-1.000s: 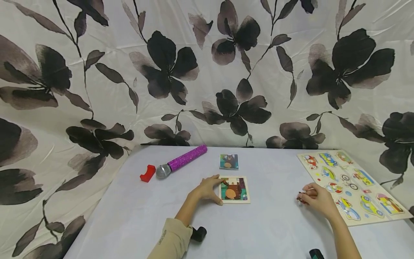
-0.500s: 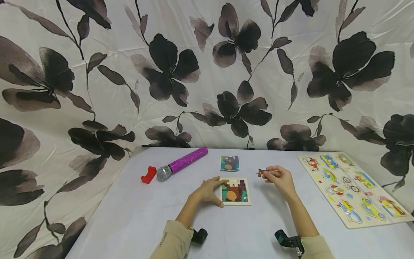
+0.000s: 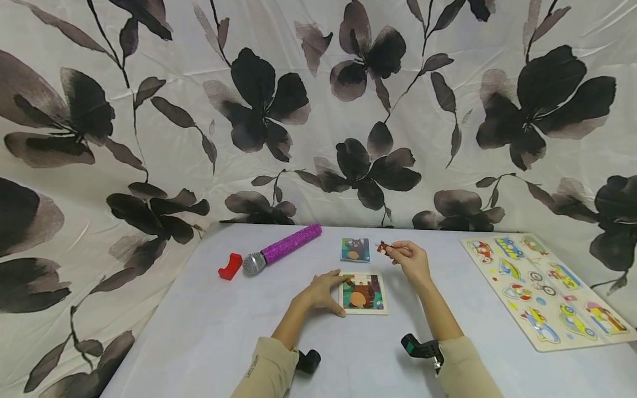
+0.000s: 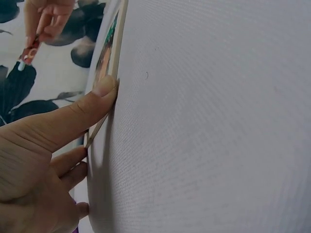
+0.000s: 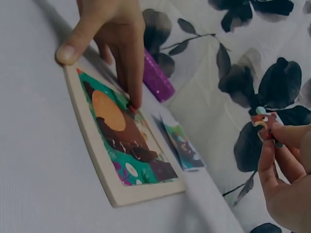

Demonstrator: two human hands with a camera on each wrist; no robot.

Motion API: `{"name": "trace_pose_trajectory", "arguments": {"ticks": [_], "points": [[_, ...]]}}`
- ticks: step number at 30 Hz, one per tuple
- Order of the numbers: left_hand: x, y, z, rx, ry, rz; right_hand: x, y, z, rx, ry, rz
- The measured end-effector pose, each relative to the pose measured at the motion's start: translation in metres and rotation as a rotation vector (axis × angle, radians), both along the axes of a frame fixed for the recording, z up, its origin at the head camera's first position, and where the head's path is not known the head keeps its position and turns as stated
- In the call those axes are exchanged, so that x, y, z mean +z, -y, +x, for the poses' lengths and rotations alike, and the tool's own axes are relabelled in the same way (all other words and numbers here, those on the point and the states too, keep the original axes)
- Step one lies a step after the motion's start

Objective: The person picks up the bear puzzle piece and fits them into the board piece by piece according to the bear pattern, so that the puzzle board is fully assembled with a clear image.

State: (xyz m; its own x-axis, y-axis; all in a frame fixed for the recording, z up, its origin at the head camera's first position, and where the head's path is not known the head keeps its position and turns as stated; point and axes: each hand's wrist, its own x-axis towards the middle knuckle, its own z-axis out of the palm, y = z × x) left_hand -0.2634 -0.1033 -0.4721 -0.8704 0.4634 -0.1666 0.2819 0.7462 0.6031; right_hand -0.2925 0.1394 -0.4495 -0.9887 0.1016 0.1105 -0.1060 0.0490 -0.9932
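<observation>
A small square wooden jigsaw board (image 3: 365,312) with a bear picture lies on the table; a pale gap shows in the upper part of its picture. My left hand (image 3: 318,293) holds it at the left side, with the thumb (image 4: 104,87) on the near corner and fingers along the far edge. Between thumb and fingers, my right hand (image 3: 413,264) pinches a brown jigsaw piece (image 5: 265,121) with part of a bear's face on it. That piece is in the air, just right of a small bear picture card (image 3: 355,250) behind the board.
A purple glitter microphone (image 3: 288,246) and a red curved block (image 3: 230,266) lie at the left. At the right is a large wooden vehicle puzzle board (image 3: 542,293). A floral cloth (image 3: 298,199) hangs behind the table.
My right hand has swung from beside the vehicle puzzle leftwards and away from me, carrying the jigsaw piece close to the picture card. My left hand stays on the bear board.
</observation>
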Motion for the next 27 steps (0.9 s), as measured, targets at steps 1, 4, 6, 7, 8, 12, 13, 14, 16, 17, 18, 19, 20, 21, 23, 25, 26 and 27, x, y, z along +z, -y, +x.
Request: {"name": "trace_pose_trajectory", "arguments": {"ticks": [1, 4, 6, 7, 8, 12, 13, 14, 16, 17, 18, 19, 20, 21, 23, 25, 26, 27], "points": [[0.0, 0.0, 0.0, 0.0, 0.0, 0.001, 0.0, 0.001, -0.001, 0.002, 0.007, -0.039], [0.001, 0.0, 0.0, -0.003, -0.002, 0.004, 0.001, 0.004, -0.004, 0.017, 0.031, -0.149], [0.001, 0.0, 0.0, -0.006, -0.003, 0.004, 0.001, 0.005, -0.005, 0.026, 0.054, -0.199], [0.001, 0.0, 0.0, -0.007, -0.001, 0.004, 0.0, 0.005, -0.005, 0.03, 0.062, -0.214], [0.001, 0.0, 0.0, -0.006, 0.001, 0.003, 0.0, 0.005, -0.005, 0.038, 0.065, -0.226], [0.001, 0.0, 0.0, -0.003, 0.006, 0.004, 0.0, 0.006, -0.005, 0.085, 0.038, -0.276], [0.001, 0.0, 0.0, -0.003, 0.005, 0.002, 0.0, 0.006, -0.005, 0.097, 0.022, -0.27], [0.001, 0.001, -0.001, -0.002, 0.002, -0.001, 0.0, 0.006, -0.005, 0.103, 0.008, -0.259], [0.002, 0.001, -0.001, -0.002, -0.004, -0.004, -0.001, 0.006, -0.005, 0.112, -0.014, -0.215], [0.002, 0.001, -0.001, -0.001, -0.005, -0.006, -0.001, 0.006, -0.005, 0.116, -0.022, -0.183], [0.001, 0.001, -0.001, 0.0, -0.008, -0.008, -0.002, 0.007, -0.004, 0.116, -0.03, -0.15], [0.001, 0.001, -0.001, 0.001, -0.01, -0.009, -0.003, 0.007, -0.004, 0.116, -0.039, -0.115], [0.001, 0.001, -0.001, 0.003, -0.01, -0.008, -0.004, 0.008, -0.004, 0.117, -0.047, -0.077], [0.001, 0.001, -0.001, 0.003, -0.01, -0.008, -0.006, 0.009, -0.004, 0.123, -0.059, -0.035], [0.002, 0.001, -0.001, 0.004, -0.011, -0.007, -0.009, 0.011, -0.002, 0.148, -0.099, 0.044], [0.002, 0.001, -0.001, 0.0, -0.012, -0.007, -0.014, 0.014, -0.001, 0.187, -0.149, 0.124], [0.001, 0.001, -0.001, -0.002, -0.012, -0.01, -0.016, 0.015, 0.0, 0.21, -0.176, 0.171], [0.001, 0.001, -0.001, -0.004, -0.014, -0.012, -0.019, 0.017, 0.001, 0.239, -0.201, 0.211]]}}
